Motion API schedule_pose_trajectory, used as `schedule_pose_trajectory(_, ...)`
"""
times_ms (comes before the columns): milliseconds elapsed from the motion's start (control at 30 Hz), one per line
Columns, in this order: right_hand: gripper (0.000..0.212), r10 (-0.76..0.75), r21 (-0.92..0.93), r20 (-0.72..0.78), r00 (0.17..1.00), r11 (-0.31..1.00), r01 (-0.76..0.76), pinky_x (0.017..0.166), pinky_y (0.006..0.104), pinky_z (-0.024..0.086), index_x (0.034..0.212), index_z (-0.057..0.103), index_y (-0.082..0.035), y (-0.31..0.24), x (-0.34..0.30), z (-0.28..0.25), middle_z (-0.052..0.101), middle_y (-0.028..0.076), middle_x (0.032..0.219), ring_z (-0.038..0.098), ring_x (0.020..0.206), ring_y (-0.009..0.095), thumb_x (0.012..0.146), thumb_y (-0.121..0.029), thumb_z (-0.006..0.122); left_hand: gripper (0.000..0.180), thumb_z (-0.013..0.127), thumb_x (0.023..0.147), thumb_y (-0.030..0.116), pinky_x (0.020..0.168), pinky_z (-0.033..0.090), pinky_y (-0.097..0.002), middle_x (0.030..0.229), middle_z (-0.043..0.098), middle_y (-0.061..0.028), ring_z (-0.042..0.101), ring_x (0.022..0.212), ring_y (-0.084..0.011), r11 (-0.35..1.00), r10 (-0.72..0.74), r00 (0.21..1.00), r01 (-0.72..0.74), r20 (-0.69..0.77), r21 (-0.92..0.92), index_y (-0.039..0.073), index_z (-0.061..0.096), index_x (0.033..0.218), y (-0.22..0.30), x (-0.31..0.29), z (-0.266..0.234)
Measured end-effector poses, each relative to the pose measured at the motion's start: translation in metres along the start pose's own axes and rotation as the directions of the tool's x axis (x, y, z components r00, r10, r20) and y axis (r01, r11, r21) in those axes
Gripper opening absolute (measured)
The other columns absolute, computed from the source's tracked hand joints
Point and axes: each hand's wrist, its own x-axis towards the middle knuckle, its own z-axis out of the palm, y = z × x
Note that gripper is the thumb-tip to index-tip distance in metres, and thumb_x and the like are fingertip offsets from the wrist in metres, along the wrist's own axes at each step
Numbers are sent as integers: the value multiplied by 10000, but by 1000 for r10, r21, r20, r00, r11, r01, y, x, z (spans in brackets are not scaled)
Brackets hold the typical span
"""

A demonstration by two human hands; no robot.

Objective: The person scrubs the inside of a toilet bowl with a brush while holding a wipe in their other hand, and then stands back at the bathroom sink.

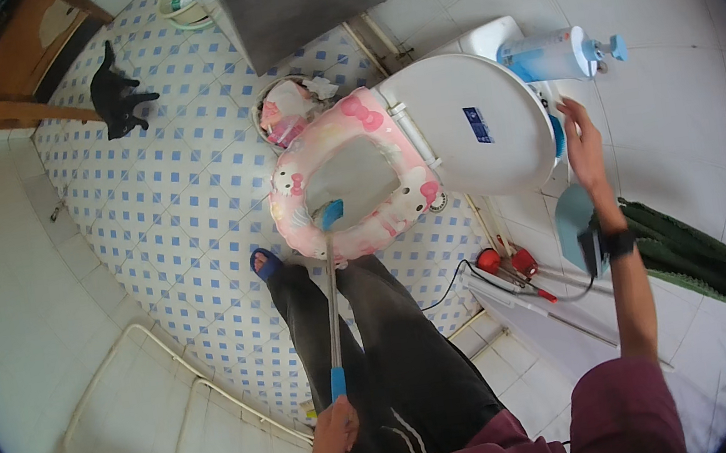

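Grasping the blue sleeve [338, 383] of a long-handled toilet brush [333, 299], with the left grip [336, 426] narrowed firmly around that end. Reaching out from there along a slim metal shaft, long axis running almost straight ahead of the body and leaning only slightly rightward at the far end. Ending in a blue brush head [332, 214] within the opening of the toilet bowl [361, 176], close to the near-left stretch of the rim, framed by a pink padded seat cover [292, 210]. Judged to matter most: brush head ahead of the left grip, in line with the shaft, and well apart from the right grip [586, 147], with the left far nearer to the handle. Extending the right arm forward and to the right, fingers beside the raised toilet lid [458, 113], near the cistern [498, 31] and a blue-and-white pump bottle [547, 56]. Impossible to make out at the fingertips whether pressing, holding or merely resting.
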Motion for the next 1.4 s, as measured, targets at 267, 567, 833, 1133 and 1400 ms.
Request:
schedule_pose_trajectory(267, 228, 247, 160, 633, 733, 885, -437, 767, 345, 410, 996, 508, -31, -95, -207, 94, 544, 139, 945, 543, 891, 233, 875, -213, 443, 390, 344, 908, 386, 357, 227, -204, 521, 329, 14, 307, 393, -69, 997, 27, 996, -32, 88, 64, 87, 365, 660, 0, 4, 4)
schedule_pose_trajectory(567, 374, 26, 20, 999, 36, 449, -893, 784, 290, 444, 1117, 384, 3, -175, -279, 182, 561, 124, 957, 559, 860, 164, 910, -309, 405, 347, 391, 886, 345, 530, 372, -253, 638, 485, -26, 459, 561, -119, 968, -48, 988, 9, 150, 249, 20, 473, 797, -22, 13, 17)
schedule_pose_trajectory(833, 189, 43, 130, 988, 149, 301, -945, 668, 259, 448, 975, 389, -26, -175, -287, 185, 557, 100, 747, 559, 690, 152, 886, -189, 426, 378, 405, 879, 370, 597, 385, -291, 696, 492, -54, 470, 644, -143, 982, -15, 980, -23, 197, 189, 1, 485, 858, -30, 13, 25)
schedule_pose_trajectory(1133, 197, 114, 150, 972, 204, 365, -919, 571, 227, 371, 934, 396, -34, -183, -285, 176, 475, 40, 638, 458, 588, 110, 861, -214, 429, 390, 429, 875, 395, 627, 369, -273, 722, 471, -58, 433, 670, -138, 976, 7, 960, -68, 281, 206, 11, 460, 930, -14, 8, 26)
schedule_pose_trajectory(1400, 162, 114, 146, 973, 201, 372, -917, 570, 225, 369, 927, 400, -45, -187, -291, 172, 473, 44, 649, 458, 593, 108, 855, -188, 427, 293, 442, 883, 332, 576, 344, -226, 737, 446, 6, 395, 661, -77, 976, 12, 938, -87, 347, 201, 42, 467, 911, -15, 5, 18)
